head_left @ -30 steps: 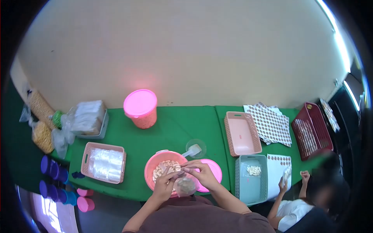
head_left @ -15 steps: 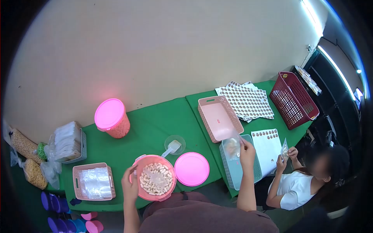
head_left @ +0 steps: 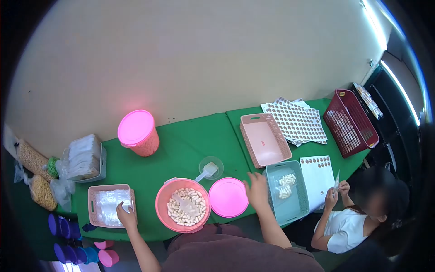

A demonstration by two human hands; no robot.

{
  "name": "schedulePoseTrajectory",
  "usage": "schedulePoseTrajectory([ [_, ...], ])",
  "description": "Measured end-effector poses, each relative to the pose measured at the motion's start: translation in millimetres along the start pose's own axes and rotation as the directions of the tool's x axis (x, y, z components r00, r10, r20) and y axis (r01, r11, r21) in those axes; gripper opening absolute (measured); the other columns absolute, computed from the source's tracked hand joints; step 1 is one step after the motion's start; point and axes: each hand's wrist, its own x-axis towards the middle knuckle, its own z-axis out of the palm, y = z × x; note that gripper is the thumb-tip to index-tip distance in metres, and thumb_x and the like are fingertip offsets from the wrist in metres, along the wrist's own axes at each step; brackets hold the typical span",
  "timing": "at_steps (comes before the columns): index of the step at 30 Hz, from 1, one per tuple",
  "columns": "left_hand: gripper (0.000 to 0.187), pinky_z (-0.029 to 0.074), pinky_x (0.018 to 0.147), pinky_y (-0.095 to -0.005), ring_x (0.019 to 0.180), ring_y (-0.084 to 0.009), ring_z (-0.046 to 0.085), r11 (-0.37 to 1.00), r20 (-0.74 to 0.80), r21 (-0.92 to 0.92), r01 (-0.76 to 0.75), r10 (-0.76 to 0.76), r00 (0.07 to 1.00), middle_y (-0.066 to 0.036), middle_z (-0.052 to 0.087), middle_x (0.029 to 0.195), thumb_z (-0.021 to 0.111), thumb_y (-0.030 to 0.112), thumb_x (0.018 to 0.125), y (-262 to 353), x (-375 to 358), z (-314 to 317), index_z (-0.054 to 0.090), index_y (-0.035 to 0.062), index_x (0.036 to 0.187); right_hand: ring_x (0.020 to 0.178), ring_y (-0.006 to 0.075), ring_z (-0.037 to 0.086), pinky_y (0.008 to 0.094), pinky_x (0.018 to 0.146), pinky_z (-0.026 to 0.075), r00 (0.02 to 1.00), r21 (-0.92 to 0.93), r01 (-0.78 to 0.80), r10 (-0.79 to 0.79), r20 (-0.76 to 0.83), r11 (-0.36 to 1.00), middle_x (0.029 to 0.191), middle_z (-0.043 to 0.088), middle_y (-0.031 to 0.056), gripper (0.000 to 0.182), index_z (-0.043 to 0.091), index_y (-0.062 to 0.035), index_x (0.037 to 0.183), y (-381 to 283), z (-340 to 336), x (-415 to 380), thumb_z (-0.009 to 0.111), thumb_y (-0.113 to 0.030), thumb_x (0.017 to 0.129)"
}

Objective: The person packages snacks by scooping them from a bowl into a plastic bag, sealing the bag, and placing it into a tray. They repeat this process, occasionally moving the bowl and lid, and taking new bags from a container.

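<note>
My left hand [head_left: 127, 215] reaches over the right side of a pink basket [head_left: 93, 221], its fingers apart at a stack of clear plastic bags [head_left: 110, 206]. Fingers spread, my right hand [head_left: 257, 190] is between a flat pink lid [head_left: 228, 197] and a teal basket [head_left: 283, 213], holding nothing. Inside the teal basket lies a clear bag of whitish oblong pieces [head_left: 285, 185]. In front of my body stands an open pink tub [head_left: 161, 211] filled with similar pieces [head_left: 185, 217], with a translucent scoop [head_left: 186, 206] on top.
Behind the tub, a small utensil [head_left: 209, 170] rests on a clear round dish. A lidded pink tub [head_left: 138, 136] stands farther back. To the right are an empty pink basket [head_left: 263, 140], sticker sheets [head_left: 299, 120], a maroon basket [head_left: 349, 127] and a seated person [head_left: 346, 226] handling a small bag.
My right hand has let go of the filled bag, which now lies in the teal basket, and moved left. My left hand has gone from the tub's rim to the basket of bags.
</note>
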Motion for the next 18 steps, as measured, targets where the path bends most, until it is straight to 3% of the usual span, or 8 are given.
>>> schedulePoseTrajectory([
  [2, 0.046, 0.043, 0.094, -0.0440, 0.112, -0.0394, 0.054, 0.979, 0.046, 0.123, 0.164, -0.171, 0.984, -0.025, 0.053, 0.123, 0.064, 0.012, 0.084, -37.8, -8.3, 19.5, 0.049, -0.0028, 0.125, 0.116, 0.0400, 0.048, 0.0464, 0.098, 0.041, 0.987, 0.121, 0.152, -0.156, 0.022, 0.981, 0.122, 0.053, 0.0244, 0.039, 0.058, -0.0035, 0.121, -35.3, 4.3, 2.8, 0.065, -0.019, 0.086],
  [4, 0.047, 0.044, 0.093, -0.0439, 0.110, -0.0395, 0.056, 0.931, 0.137, 0.013, 0.366, -0.364, 0.921, -0.027, 0.056, 0.121, 0.064, 0.015, 0.086, -60.4, -10.7, 31.6, 0.048, -0.0029, 0.126, 0.121, 0.0403, 0.044, 0.0478, 0.102, 0.038, 0.920, 0.326, 0.309, -0.368, 0.137, 0.893, 0.128, 0.048, 0.0247, 0.039, 0.058, -0.0053, 0.122, -66.0, 16.0, -2.1, 0.065, -0.019, 0.086],
  [6, 0.047, 0.044, 0.093, -0.0443, 0.109, -0.0399, 0.057, 0.906, 0.269, -0.063, 0.419, -0.388, 0.881, -0.028, 0.058, 0.117, 0.063, 0.016, 0.087, -53.0, -12.6, 17.8, 0.048, -0.0005, 0.128, 0.122, 0.0405, 0.042, 0.0482, 0.103, 0.037, 0.869, 0.405, 0.357, -0.458, 0.185, 0.841, 0.130, 0.047, 0.0245, 0.040, 0.057, -0.0067, 0.124, -92.2, 23.1, -5.7, 0.065, -0.019, 0.086],
  [9, 0.086, 0.037, 0.105, -0.0438, 0.126, -0.0397, 0.043, 0.931, 0.001, 0.082, 0.355, -0.356, 0.934, -0.024, 0.031, 0.145, 0.081, 0.014, 0.069, -37.1, -11.7, 10.1, 0.034, 0.0096, 0.141, 0.124, 0.0414, 0.041, 0.0486, 0.104, 0.036, 0.772, 0.497, 0.419, -0.587, 0.246, 0.760, 0.132, 0.046, 0.0247, 0.041, 0.057, -0.0076, 0.125, -119.5, 24.4, -12.1, 0.064, -0.019, 0.086],
  [10, 0.093, 0.037, 0.105, -0.0439, 0.124, -0.0386, 0.045, 0.933, -0.088, 0.267, 0.240, -0.224, 0.971, -0.022, 0.041, 0.138, 0.084, 0.016, 0.065, -46.4, -9.4, 15.1, 0.033, 0.0106, 0.142, 0.124, 0.0421, 0.041, 0.0488, 0.104, 0.037, 0.740, 0.515, 0.440, -0.622, 0.255, 0.735, 0.131, 0.046, 0.0252, 0.042, 0.056, -0.0071, 0.126, -125.8, 25.6, -12.7, 0.064, -0.018, 0.086],
  [12, 0.094, 0.039, 0.103, -0.0425, 0.117, -0.0359, 0.051, 0.896, 0.090, 0.303, 0.324, -0.365, 0.927, -0.017, 0.047, 0.133, 0.086, 0.018, 0.061, -57.0, 1.6, 15.9, 0.036, 0.0108, 0.140, 0.125, 0.0420, 0.040, 0.0491, 0.104, 0.037, 0.699, 0.541, 0.459, -0.662, 0.270, 0.705, 0.132, 0.045, 0.0248, 0.042, 0.057, -0.0087, 0.126, -130.1, 30.2, -14.0, 0.064, -0.018, 0.086],
  [16, 0.072, 0.042, 0.095, -0.0423, 0.104, -0.0343, 0.057, 0.853, 0.023, 0.381, 0.358, -0.395, 0.918, -0.015, 0.057, 0.118, 0.084, 0.017, 0.063, -48.6, 3.9, 7.4, 0.050, 0.0085, 0.126, 0.125, 0.0418, 0.040, 0.0486, 0.103, 0.037, 0.692, 0.534, 0.466, -0.667, 0.278, 0.706, 0.132, 0.045, 0.0247, 0.041, 0.057, -0.0071, 0.125, -131.4, 31.0, -11.8, 0.064, -0.018, 0.086],
  [18, 0.045, 0.043, 0.089, -0.0454, 0.093, -0.0354, 0.059, 0.886, -0.194, 0.192, 0.422, -0.387, 0.901, -0.014, 0.062, 0.099, 0.079, 0.014, 0.069, -50.8, 4.1, 10.7, 0.058, 0.0057, 0.108, 0.127, 0.0404, 0.037, 0.0480, 0.106, 0.035, 0.704, 0.540, 0.431, -0.643, 0.300, 0.723, 0.135, 0.042, 0.0237, 0.039, 0.057, -0.0101, 0.125, -125.9, 30.4, -10.0, 0.064, -0.018, 0.087],
])
